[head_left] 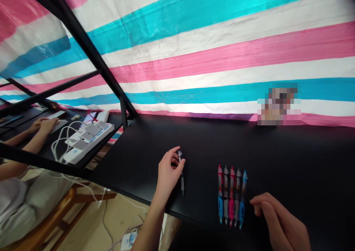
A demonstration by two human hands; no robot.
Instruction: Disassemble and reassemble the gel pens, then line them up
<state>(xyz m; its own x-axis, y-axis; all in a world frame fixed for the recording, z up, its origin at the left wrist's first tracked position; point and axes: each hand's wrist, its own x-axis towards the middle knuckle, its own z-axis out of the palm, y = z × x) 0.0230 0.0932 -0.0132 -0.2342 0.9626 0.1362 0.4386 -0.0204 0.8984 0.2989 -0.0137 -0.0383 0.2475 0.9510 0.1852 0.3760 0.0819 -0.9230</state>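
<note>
My left hand (pixel 170 173) is over the black table with its thumb and fingers closed around a grey and clear click pen (pixel 182 182). The pen's tip points toward the table's front edge. To the right, several click pens lie side by side in a row: a red and blue one (pixel 220 203), grey ones, a pink one (pixel 231 206) and a blue one (pixel 242 206) at the right end. Just right of that row is my right hand (pixel 283 221), its fingers curled in and the thumb against them, with nothing seen in it.
A striped sheet (pixel 222 62) hangs behind the black table (pixel 133 151). A black metal frame (pixel 97 58) rises at the left. Beyond it, a power strip (pixel 88 142) with cables lies near another person's hands (pixel 44 125). A blurred patch covers something at the back right.
</note>
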